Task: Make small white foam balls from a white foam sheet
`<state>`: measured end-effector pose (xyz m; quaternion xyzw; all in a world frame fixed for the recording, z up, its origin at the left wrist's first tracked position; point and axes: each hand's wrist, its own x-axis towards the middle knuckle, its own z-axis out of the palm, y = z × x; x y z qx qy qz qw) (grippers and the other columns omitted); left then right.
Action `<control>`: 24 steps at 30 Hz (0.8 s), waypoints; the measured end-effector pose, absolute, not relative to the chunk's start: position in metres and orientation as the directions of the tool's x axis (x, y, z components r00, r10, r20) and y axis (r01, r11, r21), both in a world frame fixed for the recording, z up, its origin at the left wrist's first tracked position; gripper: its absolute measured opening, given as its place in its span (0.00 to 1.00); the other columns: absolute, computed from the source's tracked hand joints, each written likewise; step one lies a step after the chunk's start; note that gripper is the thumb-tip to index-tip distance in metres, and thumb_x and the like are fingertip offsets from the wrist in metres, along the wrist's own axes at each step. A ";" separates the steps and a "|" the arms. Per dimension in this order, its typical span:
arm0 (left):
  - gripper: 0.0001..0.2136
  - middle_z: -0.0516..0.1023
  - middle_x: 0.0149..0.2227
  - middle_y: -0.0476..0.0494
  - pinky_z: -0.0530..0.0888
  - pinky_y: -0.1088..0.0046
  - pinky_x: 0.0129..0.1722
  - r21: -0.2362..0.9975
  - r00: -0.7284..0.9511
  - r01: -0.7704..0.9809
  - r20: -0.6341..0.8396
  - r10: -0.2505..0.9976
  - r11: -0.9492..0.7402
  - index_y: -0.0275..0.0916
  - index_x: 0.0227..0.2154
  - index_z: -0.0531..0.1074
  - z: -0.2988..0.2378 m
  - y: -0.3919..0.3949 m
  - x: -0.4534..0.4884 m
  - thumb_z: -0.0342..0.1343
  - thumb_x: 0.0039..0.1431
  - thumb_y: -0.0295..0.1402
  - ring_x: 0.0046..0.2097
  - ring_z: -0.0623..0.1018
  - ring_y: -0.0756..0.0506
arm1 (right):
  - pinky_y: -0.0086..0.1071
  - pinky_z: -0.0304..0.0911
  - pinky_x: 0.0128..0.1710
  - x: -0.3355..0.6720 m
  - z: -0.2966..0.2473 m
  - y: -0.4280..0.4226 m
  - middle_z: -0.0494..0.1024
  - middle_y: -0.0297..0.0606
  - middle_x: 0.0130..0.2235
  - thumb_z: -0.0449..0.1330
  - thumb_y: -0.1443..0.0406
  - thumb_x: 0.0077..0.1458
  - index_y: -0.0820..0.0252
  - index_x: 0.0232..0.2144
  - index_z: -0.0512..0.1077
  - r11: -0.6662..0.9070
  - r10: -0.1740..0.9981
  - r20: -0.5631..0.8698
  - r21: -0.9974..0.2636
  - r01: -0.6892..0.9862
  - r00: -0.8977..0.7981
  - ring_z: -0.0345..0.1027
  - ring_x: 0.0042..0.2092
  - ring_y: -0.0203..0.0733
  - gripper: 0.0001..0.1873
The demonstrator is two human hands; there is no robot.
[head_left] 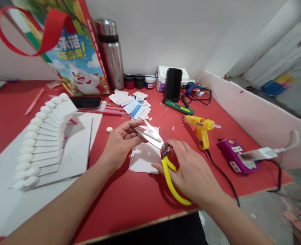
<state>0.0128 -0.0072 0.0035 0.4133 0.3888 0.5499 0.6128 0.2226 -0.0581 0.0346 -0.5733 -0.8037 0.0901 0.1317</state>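
Yellow-handled scissors are in my right hand, its fingers wrapped around the grips. Their blades are parted and point up and left toward my left hand. Thumb and fingers of that hand pinch a small white piece at the blades, mostly hidden, so its shape is unclear. Beneath the scissors lie white paper sheets on the red tabletop. A small white round pad sits just left of my left fingers.
At left, a fanned row of white cards with round pads rests on white boards. Card scraps lie behind my hands. A yellow glue gun, green cutter and purple box with cables are at right. A steel flask stands behind.
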 end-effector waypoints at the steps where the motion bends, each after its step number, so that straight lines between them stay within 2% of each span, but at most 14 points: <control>1: 0.19 0.82 0.36 0.47 0.78 0.69 0.44 0.934 0.090 -0.353 -0.026 0.996 0.056 0.41 0.45 0.79 0.004 -0.007 0.013 0.71 0.48 0.29 0.37 0.81 0.48 | 0.39 0.63 0.36 0.222 0.034 -0.058 0.75 0.45 0.41 0.58 0.48 0.60 0.60 0.48 0.66 0.324 0.946 0.104 -0.298 0.898 -0.307 0.74 0.42 0.53 0.24; 7: 0.20 0.82 0.38 0.45 0.79 0.65 0.47 0.933 0.077 -0.354 -0.038 0.996 0.063 0.39 0.45 0.77 0.004 -0.006 0.014 0.72 0.47 0.30 0.40 0.82 0.45 | 0.37 0.63 0.35 0.221 0.029 -0.057 0.76 0.45 0.42 0.59 0.48 0.61 0.59 0.48 0.65 0.323 0.946 0.095 -0.317 0.892 -0.309 0.74 0.41 0.53 0.24; 17: 0.18 0.82 0.35 0.48 0.79 0.69 0.45 0.917 0.107 -0.395 -0.015 0.994 0.056 0.40 0.44 0.78 0.001 -0.006 0.012 0.71 0.49 0.27 0.38 0.82 0.48 | 0.34 0.59 0.30 0.221 0.029 -0.056 0.78 0.44 0.40 0.57 0.54 0.63 0.59 0.47 0.66 0.370 0.926 0.178 -0.259 0.892 -0.332 0.75 0.35 0.49 0.17; 24: 0.19 0.81 0.34 0.47 0.80 0.65 0.45 0.927 0.097 -0.371 -0.026 0.995 0.061 0.39 0.44 0.78 0.001 -0.006 0.012 0.71 0.48 0.27 0.37 0.82 0.46 | 0.34 0.57 0.28 0.221 0.029 -0.058 0.79 0.45 0.38 0.55 0.53 0.64 0.60 0.46 0.67 0.367 0.927 0.176 -0.248 0.897 -0.331 0.75 0.33 0.48 0.17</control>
